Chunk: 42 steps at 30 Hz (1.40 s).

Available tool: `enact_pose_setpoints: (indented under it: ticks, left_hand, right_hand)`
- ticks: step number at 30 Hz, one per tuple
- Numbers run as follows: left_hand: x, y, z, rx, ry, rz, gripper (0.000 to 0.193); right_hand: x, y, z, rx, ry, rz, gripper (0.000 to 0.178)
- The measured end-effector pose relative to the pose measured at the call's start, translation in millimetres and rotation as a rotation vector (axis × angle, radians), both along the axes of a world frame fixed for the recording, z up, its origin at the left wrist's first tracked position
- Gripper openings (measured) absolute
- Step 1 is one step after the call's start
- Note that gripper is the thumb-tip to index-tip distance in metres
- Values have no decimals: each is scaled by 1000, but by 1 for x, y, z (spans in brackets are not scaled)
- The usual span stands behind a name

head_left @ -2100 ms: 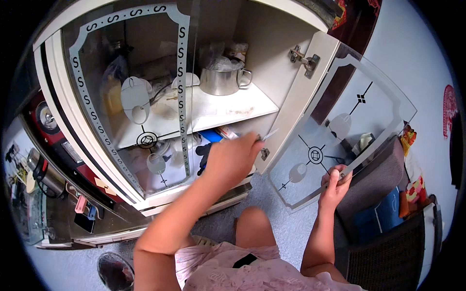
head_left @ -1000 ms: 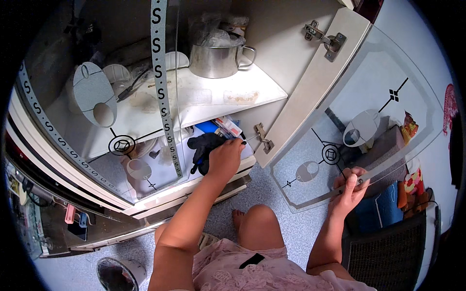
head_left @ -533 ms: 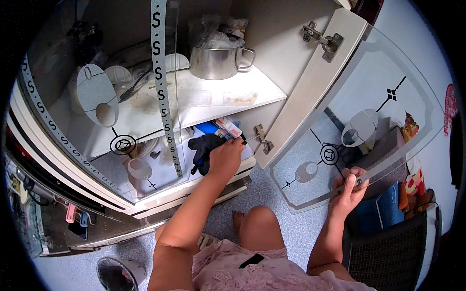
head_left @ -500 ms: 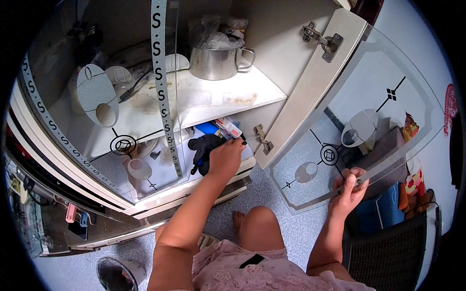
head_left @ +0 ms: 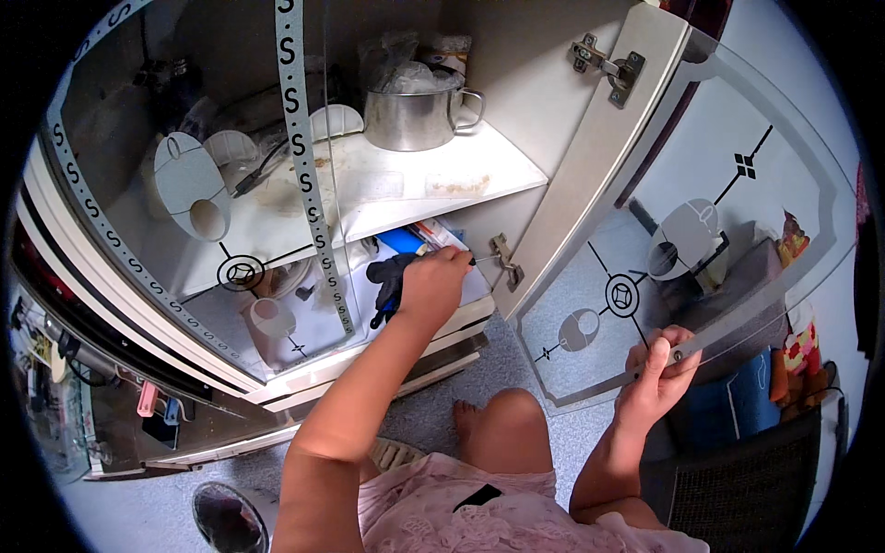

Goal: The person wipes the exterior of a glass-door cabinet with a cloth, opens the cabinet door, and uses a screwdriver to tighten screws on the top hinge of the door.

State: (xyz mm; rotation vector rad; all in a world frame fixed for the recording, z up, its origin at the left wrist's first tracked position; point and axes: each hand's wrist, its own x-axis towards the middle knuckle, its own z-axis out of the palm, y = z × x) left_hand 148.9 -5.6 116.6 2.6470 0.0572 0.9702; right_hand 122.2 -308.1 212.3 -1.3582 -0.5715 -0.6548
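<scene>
My left hand (head_left: pixel 433 284) reaches into the lower compartment of the cabinet, its fingers closed round a screwdriver (head_left: pixel 485 259). Only the dark front of its handle and a thin metal shaft show. The shaft points at the lower hinge (head_left: pixel 505 261) of the open glass door (head_left: pixel 590 276); whether the tip sits in a screw I cannot tell. My right hand (head_left: pixel 659 378) grips the door's outer edge near a small round fitting, thumb on the near side. Beside my left hand lies a black glove-like bundle (head_left: pixel 387 276), partly covered by the hand. The upper hinge (head_left: pixel 608 69) joins door and side panel.
On the white shelf (head_left: pixel 406 184) above stands a metal mug (head_left: pixel 412 120) filled with plastic bags. Another glass panel (head_left: pixel 194 276) fronts the cabinet's left. A blue roll (head_left: pixel 401 241) lies below the shelf. A bin (head_left: pixel 230 521) stands lower left, a dark chair (head_left: pixel 737 498) lower right.
The view has shifted slightly. My left hand still holds the screwdriver toward the lower hinge, its knuckles turned a little. My right hand keeps its grip on the door.
</scene>
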Motion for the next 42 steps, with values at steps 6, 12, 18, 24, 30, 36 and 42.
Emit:
enact_pose_setpoints:
  ticks: [6, 12, 18, 24, 30, 36, 42]
  left_hand:
    - [1, -1, 4, 110, -41, 6, 21]
    - [-1, -12, 4, 336, -84, 54, 23]
    - [20, 21, -2, -561, 548, -333, 27]
    - [21, 23, 23, -1352, 880, -418, 27]
    - [39, 55, -11, -950, 801, -415, 34]
    - [12, 6, 37, -140, 511, -127, 18]
    - [2, -15, 16, 278, 254, 65, 27]
  right_hand:
    - [-1, 3, 0, 4, 1, -33, 19]
    - [-1, 2, -3, -40, -25, -77, 18]
    - [3, -3, -1, -29, 28, -26, 18]
    - [7, -6, -4, -19, 45, -12, 19]
    - [4, 1, -3, 21, 34, 28, 22]
    - [3, -5, -4, 10, 14, 5, 21]
    - [0, 3, -2, 26, 62, 14, 18]
